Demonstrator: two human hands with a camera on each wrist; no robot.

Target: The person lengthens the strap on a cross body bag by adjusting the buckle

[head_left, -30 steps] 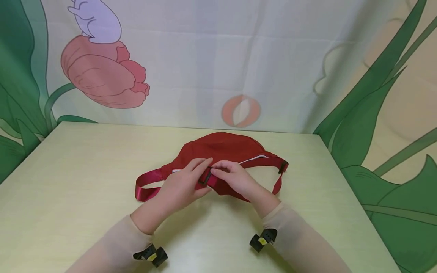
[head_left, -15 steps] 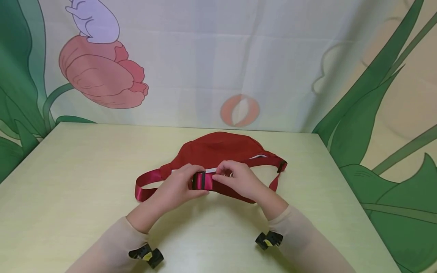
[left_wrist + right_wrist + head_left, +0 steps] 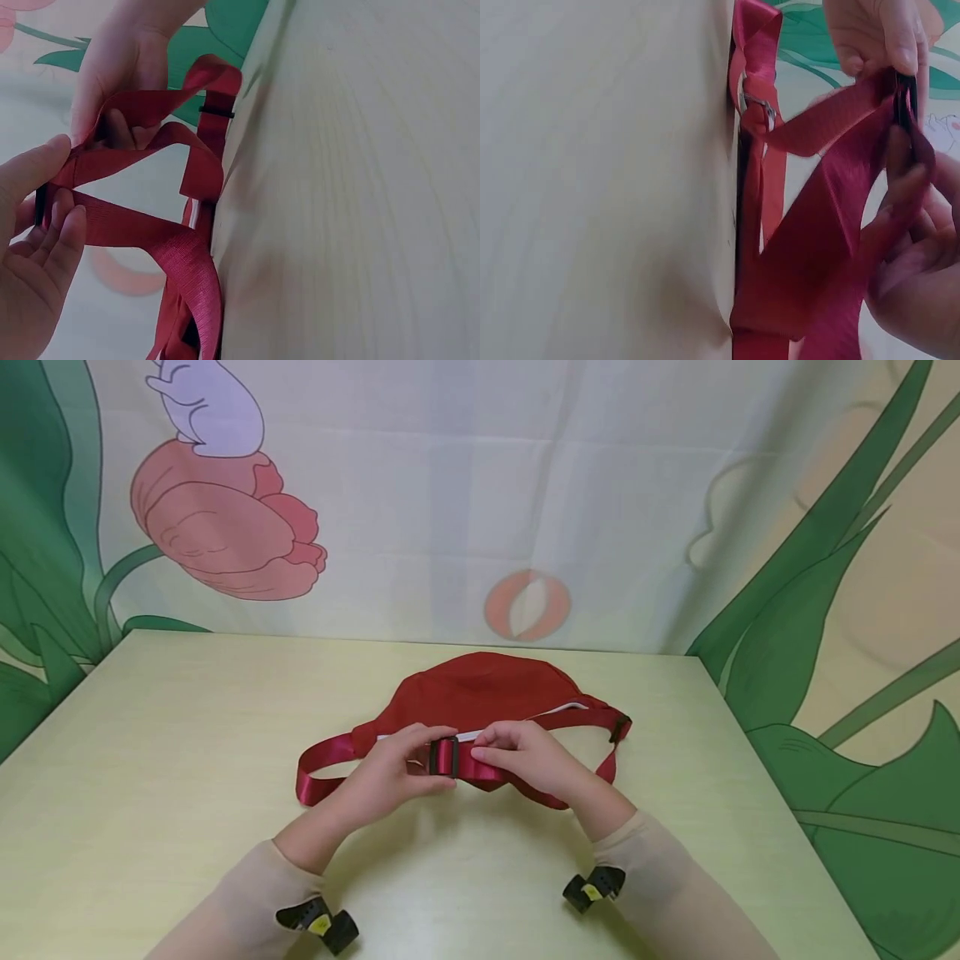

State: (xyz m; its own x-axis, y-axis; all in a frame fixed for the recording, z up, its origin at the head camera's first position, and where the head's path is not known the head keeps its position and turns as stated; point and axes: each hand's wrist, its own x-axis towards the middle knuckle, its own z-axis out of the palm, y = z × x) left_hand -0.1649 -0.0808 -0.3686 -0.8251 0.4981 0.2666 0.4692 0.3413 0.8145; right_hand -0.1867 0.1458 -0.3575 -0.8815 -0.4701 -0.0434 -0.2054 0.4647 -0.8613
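Observation:
A red waist bag (image 3: 487, 685) lies on the table, its webbing strap looping out at both ends. My left hand (image 3: 378, 781) holds a black slide buckle (image 3: 444, 757) between thumb above and below fingers, raised in front of the bag. To its right, my right hand (image 3: 534, 762) pinches the red strap (image 3: 471, 766) that runs through the buckle. In the left wrist view several lengths of strap (image 3: 124, 221) hang from the held buckle down to the bag. The right wrist view has the buckle (image 3: 905, 105) edge-on, with strap folded around my right fingers.
A second black buckle (image 3: 620, 727) sits on the strap at the bag's right end. The strap loop (image 3: 318, 768) curls at the left end. The pale wooden table (image 3: 187, 718) reaches back to a printed curtain (image 3: 420, 510).
The slide buckle has turned from slanted to upright, facing the head camera. My right hand has shifted slightly right, and a longer stretch of strap shows between it and the buckle.

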